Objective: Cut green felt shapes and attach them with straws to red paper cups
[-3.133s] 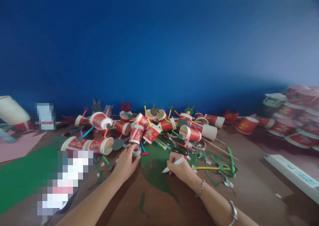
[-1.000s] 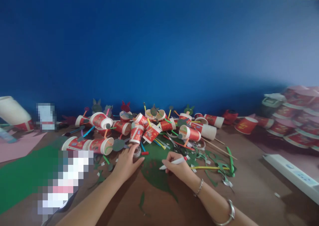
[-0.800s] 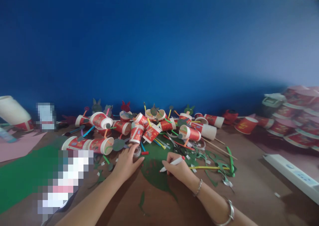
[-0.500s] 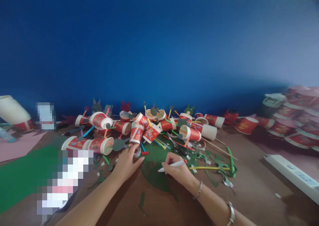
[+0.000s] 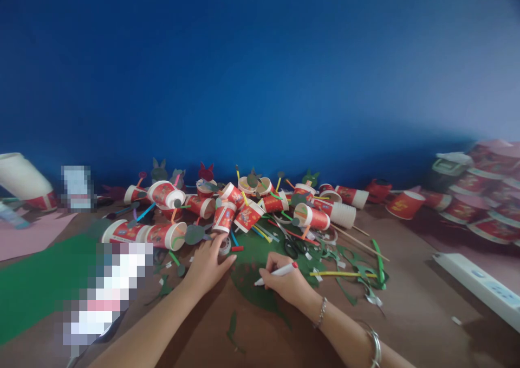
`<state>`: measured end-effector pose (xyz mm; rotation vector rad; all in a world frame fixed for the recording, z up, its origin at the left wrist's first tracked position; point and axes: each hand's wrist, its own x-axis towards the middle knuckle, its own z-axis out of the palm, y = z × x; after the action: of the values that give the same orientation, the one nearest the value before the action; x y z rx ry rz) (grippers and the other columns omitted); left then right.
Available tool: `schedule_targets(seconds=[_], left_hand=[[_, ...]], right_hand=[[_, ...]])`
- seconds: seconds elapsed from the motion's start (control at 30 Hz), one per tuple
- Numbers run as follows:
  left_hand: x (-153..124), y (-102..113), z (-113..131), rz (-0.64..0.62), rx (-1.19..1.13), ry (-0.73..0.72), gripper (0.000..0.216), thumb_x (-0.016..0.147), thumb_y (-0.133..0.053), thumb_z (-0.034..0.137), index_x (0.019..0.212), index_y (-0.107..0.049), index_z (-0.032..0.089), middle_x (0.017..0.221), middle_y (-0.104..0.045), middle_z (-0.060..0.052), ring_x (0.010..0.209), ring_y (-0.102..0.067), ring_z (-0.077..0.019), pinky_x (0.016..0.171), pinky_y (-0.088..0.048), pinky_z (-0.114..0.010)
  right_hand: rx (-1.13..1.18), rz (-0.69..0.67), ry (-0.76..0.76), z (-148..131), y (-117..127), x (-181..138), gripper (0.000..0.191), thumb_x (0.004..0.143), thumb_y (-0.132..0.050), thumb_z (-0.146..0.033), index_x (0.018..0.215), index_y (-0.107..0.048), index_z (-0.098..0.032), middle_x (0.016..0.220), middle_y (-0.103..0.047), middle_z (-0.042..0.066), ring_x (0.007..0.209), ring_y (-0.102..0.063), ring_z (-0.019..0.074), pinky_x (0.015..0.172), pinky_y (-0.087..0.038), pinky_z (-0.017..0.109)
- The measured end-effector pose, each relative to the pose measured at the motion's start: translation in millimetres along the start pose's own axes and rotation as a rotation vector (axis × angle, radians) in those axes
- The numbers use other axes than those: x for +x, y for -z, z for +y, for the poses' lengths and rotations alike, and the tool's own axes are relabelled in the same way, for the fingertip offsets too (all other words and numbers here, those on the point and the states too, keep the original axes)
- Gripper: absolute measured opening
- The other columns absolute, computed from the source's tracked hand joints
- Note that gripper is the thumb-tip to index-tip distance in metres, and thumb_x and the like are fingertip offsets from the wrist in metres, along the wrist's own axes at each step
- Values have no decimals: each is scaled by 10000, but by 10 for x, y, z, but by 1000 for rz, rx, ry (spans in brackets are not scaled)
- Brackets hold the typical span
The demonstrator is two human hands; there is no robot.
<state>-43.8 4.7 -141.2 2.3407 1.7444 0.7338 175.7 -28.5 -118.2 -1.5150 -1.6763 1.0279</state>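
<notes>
My right hand (image 5: 284,284) is closed round a white marker (image 5: 277,273) with a red end, its tip down on a piece of dark green paper (image 5: 252,270) that lies on the brown table. My left hand (image 5: 208,266) rests with spread fingers on the left edge of that paper, beside a small roll of tape (image 5: 225,245). Just behind both hands lies a heap of red-and-white paper cups (image 5: 227,211) with coloured straws and paper cut-outs stuck in them.
Green paper scraps, scissors (image 5: 290,246) and sticks (image 5: 345,274) litter the table right of my hands. A large green sheet (image 5: 36,281) lies at the left, stacked red cups (image 5: 483,211) at the far right, a white power strip (image 5: 479,287) near the right edge. A blue wall stands behind.
My right hand has slid the marker a little leftward and toward me across the green paper. The left hand has stayed on the paper's edge.
</notes>
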Motion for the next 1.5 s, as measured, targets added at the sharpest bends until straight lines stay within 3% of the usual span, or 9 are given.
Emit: schedule_targets(seconds=[0.57, 0.83, 1.5], left_hand=[[-1, -18, -17, 12, -29, 3, 510, 783, -546, 440, 1228, -487, 196, 1074, -603, -123, 943, -565, -298, 817, -443, -436], [-1, -18, -17, 10, -37, 16, 514, 778, -551, 436, 1232, -488, 205, 1078, -602, -122, 951, -566, -303, 815, -442, -438], [5, -28, -29, -17, -13, 13, 509, 798, -535, 439, 1238, -462, 195, 1089, -588, -128, 976, -556, -311, 834, -435, -445]], right_hand=[[-7, -13, 17, -22, -7, -18, 207, 678, -559, -208, 519, -426, -207, 455, -586, -32, 430, -496, 98, 404, -318, 172], [58, -14, -16, 40, -8, 8, 203, 683, -540, -214, 533, -404, -217, 433, -552, -50, 411, -495, 101, 410, -334, 184], [-29, 14, 21, -14, 0, -22, 204, 674, -522, -192, 519, -391, -212, 437, -524, -45, 437, -469, 97, 430, -323, 182]])
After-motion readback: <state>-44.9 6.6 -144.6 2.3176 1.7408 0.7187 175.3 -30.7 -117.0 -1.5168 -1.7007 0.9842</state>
